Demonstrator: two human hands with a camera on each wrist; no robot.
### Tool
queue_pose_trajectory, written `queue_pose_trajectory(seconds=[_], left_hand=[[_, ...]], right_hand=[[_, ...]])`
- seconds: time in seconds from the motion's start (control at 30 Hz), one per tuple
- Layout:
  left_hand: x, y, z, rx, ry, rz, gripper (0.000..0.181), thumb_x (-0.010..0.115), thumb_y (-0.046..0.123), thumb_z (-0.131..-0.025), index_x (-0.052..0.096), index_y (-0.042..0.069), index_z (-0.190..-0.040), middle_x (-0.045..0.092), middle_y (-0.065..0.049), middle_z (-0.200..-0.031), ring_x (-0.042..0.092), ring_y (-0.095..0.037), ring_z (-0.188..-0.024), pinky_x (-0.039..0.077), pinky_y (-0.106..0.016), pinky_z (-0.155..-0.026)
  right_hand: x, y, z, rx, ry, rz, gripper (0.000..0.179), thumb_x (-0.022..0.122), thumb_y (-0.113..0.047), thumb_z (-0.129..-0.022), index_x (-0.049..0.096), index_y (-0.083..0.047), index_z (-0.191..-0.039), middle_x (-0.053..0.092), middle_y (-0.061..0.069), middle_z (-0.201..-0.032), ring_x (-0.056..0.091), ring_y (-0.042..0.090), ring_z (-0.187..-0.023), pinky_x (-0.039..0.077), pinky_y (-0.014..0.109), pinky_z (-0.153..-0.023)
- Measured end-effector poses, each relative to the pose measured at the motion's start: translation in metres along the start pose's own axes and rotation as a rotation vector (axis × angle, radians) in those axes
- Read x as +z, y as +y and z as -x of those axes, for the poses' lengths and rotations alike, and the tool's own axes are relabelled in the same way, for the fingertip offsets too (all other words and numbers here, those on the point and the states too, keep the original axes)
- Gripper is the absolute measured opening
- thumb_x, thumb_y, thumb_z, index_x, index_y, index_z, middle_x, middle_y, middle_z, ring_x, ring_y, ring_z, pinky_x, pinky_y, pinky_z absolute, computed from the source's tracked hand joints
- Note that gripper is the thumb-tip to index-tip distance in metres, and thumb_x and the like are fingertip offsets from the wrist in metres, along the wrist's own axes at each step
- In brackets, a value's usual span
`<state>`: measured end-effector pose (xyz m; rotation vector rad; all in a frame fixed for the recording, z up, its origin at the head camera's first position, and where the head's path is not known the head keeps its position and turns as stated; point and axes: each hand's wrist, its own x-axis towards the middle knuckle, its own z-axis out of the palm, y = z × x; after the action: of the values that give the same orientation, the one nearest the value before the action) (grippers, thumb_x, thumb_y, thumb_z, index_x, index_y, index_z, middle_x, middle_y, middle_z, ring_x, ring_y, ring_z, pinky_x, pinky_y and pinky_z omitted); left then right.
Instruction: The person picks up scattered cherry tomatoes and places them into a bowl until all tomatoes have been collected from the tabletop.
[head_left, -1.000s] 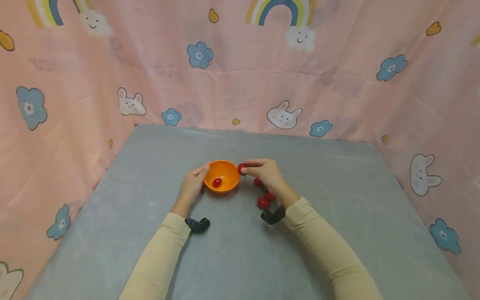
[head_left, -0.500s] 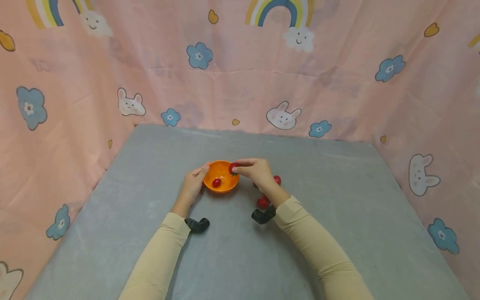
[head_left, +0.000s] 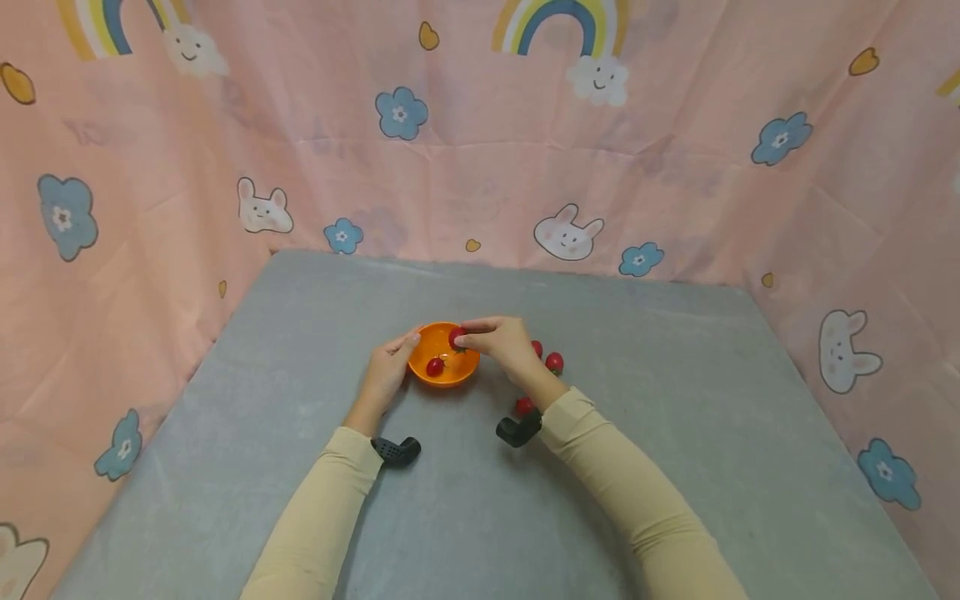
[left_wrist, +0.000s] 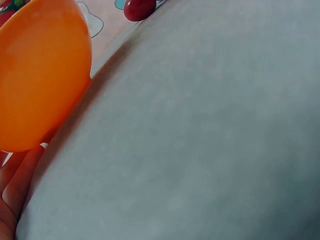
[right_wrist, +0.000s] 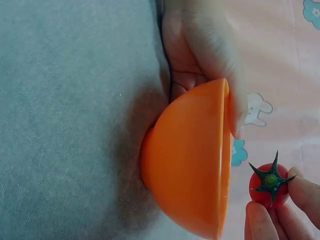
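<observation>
My left hand [head_left: 385, 375] holds a small orange bowl [head_left: 450, 380] by its left side. In the right wrist view the thumb hooks over the rim of the bowl [right_wrist: 185, 165] while the other fingers lie against its outside. One red cherry tomato [head_left: 435, 367] rests inside the bowl. Over the bowl's right part, my right hand [head_left: 510, 343] pinches another cherry tomato [right_wrist: 270, 185] between thumb and fingers, its green star-shaped calyx showing. That tomato is above the rim, apart from the bowl.
Loose cherry tomatoes lie on the grey table [head_left: 450, 517] right of the bowl: one tomato [head_left: 554, 362], a second tomato [head_left: 536, 349] partly behind the right hand, and a third tomato [head_left: 523, 406] by the right wrist camera [head_left: 519, 428]. A pink patterned curtain [head_left: 480, 150] surrounds the table.
My right hand has moved left with its cherry tomato, from beside the bowl's right rim to over the bowl, uncovering tomatoes behind it. The left hand and bowl stay put.
</observation>
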<state>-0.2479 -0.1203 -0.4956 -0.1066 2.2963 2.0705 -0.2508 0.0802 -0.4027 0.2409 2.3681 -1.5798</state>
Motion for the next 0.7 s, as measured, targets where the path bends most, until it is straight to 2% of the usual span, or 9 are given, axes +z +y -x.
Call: queue_pose_trajectory(seconds=[0.13, 0.47, 0.7], left_hand=[[0.000, -0.001, 0.000, 0.004, -0.007, 0.001, 0.048, 0.053, 0.042, -0.102, 0.060, 0.011, -0.138, 0.056, -0.003, -0.147, 0.044, -0.021, -0.144, 0.033, -0.041, -0.121], [-0.001, 0.001, 0.001, -0.002, -0.010, 0.007, 0.049, 0.053, 0.043, -0.102, 0.059, 0.012, -0.139, 0.055, -0.004, -0.147, 0.044, -0.021, -0.144, 0.035, -0.041, -0.120], [-0.002, 0.000, 0.001, -0.002, -0.020, -0.014, 0.052, 0.053, 0.048, -0.100, 0.059, 0.015, -0.140, 0.055, -0.003, -0.147, 0.044, -0.021, -0.143, 0.035, -0.041, -0.120]], right_hand=[[0.004, 0.000, -0.002, -0.020, -0.003, 0.021, 0.032, 0.081, -0.026, -0.084, 0.076, -0.015, -0.114, 0.069, 0.005, -0.128, 0.056, 0.024, -0.123, 0.050, 0.037, -0.107], [0.015, 0.002, -0.009, -0.130, -0.014, 0.106, 0.034, 0.082, -0.025, -0.082, 0.077, -0.011, -0.113, 0.074, 0.008, -0.120, 0.060, 0.024, -0.119, 0.052, 0.036, -0.105], [0.026, -0.001, -0.012, -0.192, -0.022, 0.178, 0.029, 0.081, -0.019, -0.083, 0.077, -0.007, -0.109, 0.074, 0.011, -0.116, 0.063, 0.026, -0.110, 0.057, 0.032, -0.094]])
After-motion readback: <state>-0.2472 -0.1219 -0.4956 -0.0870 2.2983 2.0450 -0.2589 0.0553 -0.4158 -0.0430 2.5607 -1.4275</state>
